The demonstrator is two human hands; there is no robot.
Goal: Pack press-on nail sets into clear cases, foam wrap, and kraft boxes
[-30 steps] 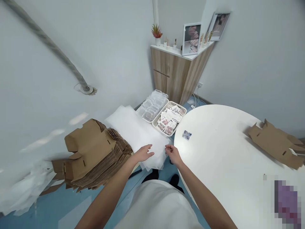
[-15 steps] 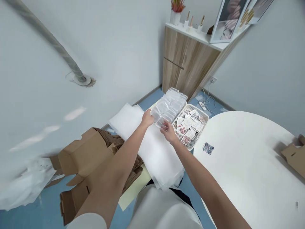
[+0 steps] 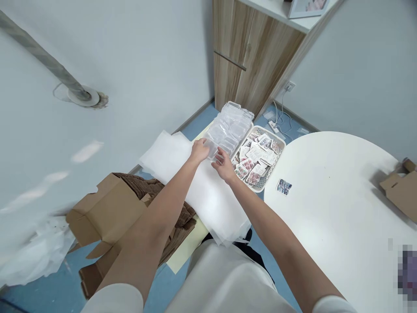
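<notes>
Now both hands (image 3: 211, 156) lower on clear boxes (image 3: 230, 128).

A small packing room for press-on nails: a stack of flat cardboard boxes (image 3: 130, 221) and foam sheets (image 3: 198, 191) on the floor, a basket of nail sets (image 3: 259, 158), clear plastic cases (image 3: 231, 128), beside a round white table (image 3: 332, 204).

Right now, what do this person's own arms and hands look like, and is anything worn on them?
Both arms are bare from the elbow down. The left hand and right hand wear no gloves, and no rings, watch or bracelet show. Short white fabric sleeves cover the upper arms: the left white sleeve and the right white sleeve appear at the bottom edge. No markings or tattoos are visible.
</notes>
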